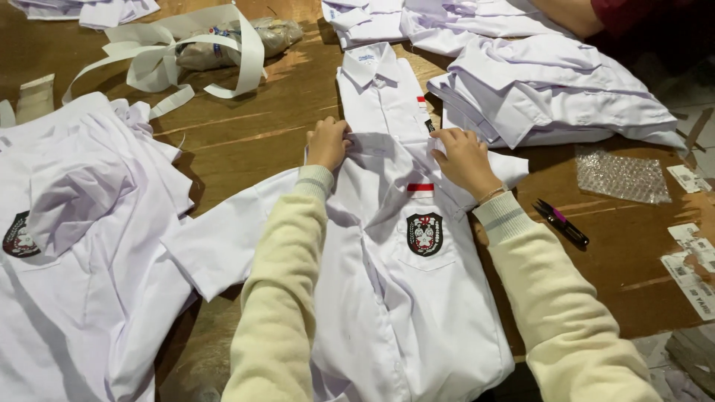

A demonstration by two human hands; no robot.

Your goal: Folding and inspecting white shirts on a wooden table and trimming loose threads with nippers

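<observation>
Shirt (402, 298) lies face up, unfolded, sleeves spread. Left hand (328, 143) and right hand (465, 160) both pinch its collar. Folded shirts (551, 97) stacked beyond.

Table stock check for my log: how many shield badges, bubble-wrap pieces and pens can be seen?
Shield badges: 2, on the shirt under both hands and on the left shirt
Bubble-wrap pieces: 1
Pens: 1
Total: 4
</observation>
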